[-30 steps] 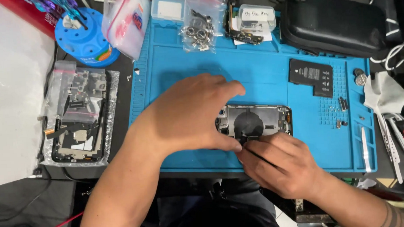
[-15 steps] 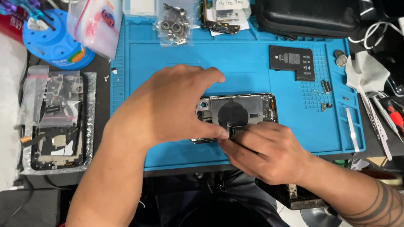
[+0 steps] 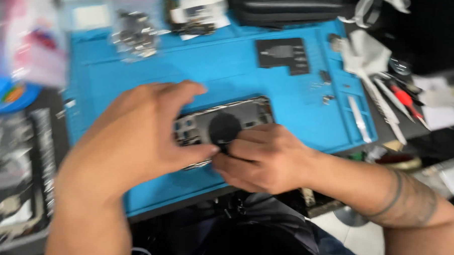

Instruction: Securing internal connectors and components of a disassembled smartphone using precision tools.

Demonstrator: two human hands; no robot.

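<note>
Metal-framed and opened up, a phone housing is lying flat near the front edge of a blue silicone work mat, with a round black coil at its centre. The right hand is curling over the housing's near edge, fingertips pinched together at the rim of the black disc; whether a tool is sitting inside that pinch is too blurred to tell. The left hand is arching over the housing's left end, palm down, fingers reaching across the top edge and thumb pressing along the near edge, steadying it against the mat. Both forearms are coming in from below, and the two thumbs are almost meeting beside the disc.

Farther back on the mat, a clear plastic bag is holding small metal parts, and a dark rectangular part is lying flat. A black zip case is sitting beyond the mat's far edge. To the right, a white cloth and a cluster of hand tools are resting, one with a red handle.
</note>
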